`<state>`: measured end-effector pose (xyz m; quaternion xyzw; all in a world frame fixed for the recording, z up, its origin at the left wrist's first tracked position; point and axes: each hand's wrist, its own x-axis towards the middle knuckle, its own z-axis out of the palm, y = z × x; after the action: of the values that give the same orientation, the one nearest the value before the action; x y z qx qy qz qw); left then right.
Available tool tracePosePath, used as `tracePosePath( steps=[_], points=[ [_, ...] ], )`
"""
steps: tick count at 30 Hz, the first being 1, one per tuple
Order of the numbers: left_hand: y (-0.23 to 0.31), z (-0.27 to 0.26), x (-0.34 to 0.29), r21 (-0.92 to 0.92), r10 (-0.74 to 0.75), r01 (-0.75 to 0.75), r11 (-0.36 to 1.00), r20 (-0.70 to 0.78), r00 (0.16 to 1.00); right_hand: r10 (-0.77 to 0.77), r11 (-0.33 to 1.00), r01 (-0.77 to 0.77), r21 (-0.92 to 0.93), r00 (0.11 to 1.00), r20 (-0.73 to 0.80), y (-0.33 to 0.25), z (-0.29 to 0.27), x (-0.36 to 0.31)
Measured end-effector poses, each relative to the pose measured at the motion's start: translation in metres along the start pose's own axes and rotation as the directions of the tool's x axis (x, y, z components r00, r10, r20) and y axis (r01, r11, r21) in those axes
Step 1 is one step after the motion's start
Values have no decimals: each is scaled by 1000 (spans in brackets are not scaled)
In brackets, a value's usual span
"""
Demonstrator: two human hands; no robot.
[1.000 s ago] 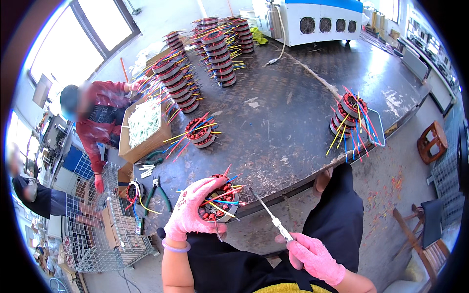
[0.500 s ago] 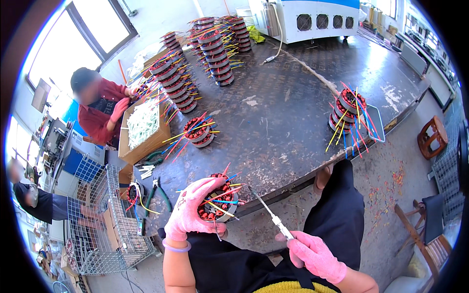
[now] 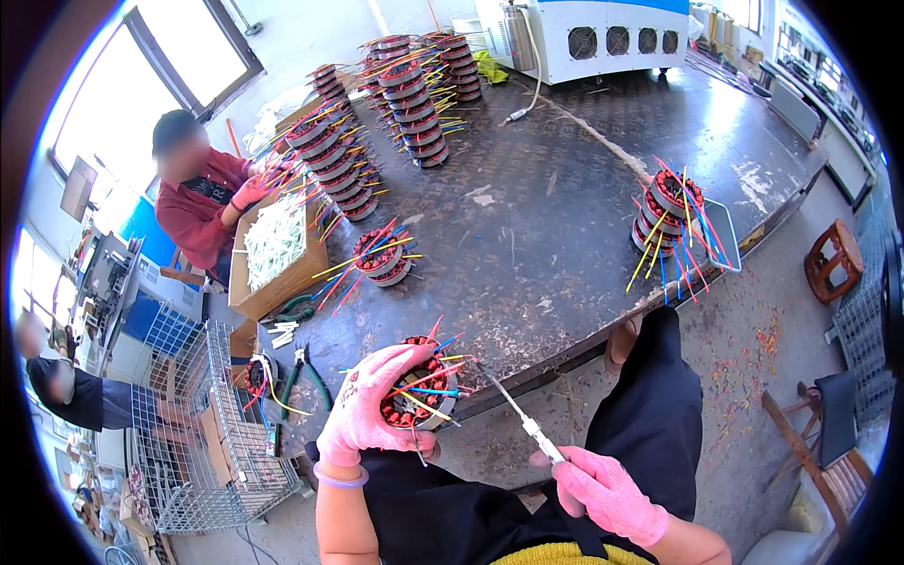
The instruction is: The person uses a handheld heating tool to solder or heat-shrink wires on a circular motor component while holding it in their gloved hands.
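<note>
My left hand (image 3: 373, 403), in a pink glove, is closed round a motor stator (image 3: 426, 407) at the table's near edge. Red copper windings fill the stator, and red, yellow and blue leads stick out of it. In my right hand (image 3: 610, 493), also gloved in pink, is a tool with a white handle and a long thin metal shaft (image 3: 509, 403). The shaft points up and left; its tip lies close to the ends of the stator's leads, and I cannot tell if it touches them. Green-handled pliers (image 3: 306, 380) lie left of my left hand.
Stacks of stators (image 3: 414, 113) stand at the table's far left, with a shorter stack (image 3: 667, 213) beside a tray (image 3: 723, 237) at right. One unit (image 3: 381, 256) sits nearer. A co-worker (image 3: 202, 202) stands behind a carton of white sleeves (image 3: 278, 254). A wire cart (image 3: 221, 452) is at left.
The co-worker has shifted right, with the hands now together above the carton beside the stators. My two hands, the stator and the tool have hardly moved.
</note>
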<state>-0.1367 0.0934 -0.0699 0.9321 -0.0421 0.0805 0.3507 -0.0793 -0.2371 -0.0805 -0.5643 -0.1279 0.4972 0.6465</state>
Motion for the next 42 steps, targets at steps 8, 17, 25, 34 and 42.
tracePosePath(
  steps=[8,17,25,34,42],
  points=[
    [-4,1,-1,-1,0,0,1000,-1,1000,3,993,-3,119,1000,1,2,0,0],
    [-3,0,-2,19,-9,9,1000,4,1000,-5,998,5,-59,1000,1,-2,-2,1],
    [-1,-2,1,25,9,-10,1000,13,1000,27,1000,-27,-5,1000,-13,-3,-1,0],
    [0,-2,1,60,27,-27,998,10,1000,21,999,-20,45,1000,-8,3,-1,1],
    [0,-2,1,55,30,-30,998,13,999,8,1000,-8,26,1000,-9,4,-1,0]
  ],
)
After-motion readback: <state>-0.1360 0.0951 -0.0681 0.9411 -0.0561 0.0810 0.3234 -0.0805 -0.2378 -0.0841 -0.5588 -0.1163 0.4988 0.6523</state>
